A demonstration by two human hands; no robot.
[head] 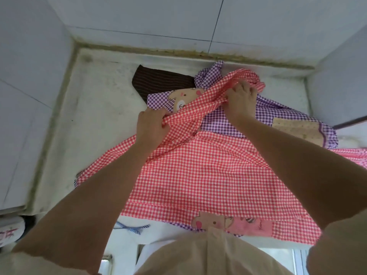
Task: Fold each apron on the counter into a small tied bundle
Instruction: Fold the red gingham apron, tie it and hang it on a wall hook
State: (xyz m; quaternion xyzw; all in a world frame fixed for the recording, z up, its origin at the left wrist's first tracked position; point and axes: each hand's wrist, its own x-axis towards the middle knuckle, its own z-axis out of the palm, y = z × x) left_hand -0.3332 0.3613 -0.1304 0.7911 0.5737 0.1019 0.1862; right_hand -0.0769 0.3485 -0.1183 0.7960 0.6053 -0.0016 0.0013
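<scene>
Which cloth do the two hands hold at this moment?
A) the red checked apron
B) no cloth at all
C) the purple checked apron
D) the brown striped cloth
A: the left hand and the right hand each grip bunched fabric of the red checked apron.

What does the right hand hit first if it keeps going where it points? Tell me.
Probably the bunched purple-and-white checked cloth apron, just beyond the red-and-white checked cloth apron that the right hand grips; depth is unclear.
</scene>
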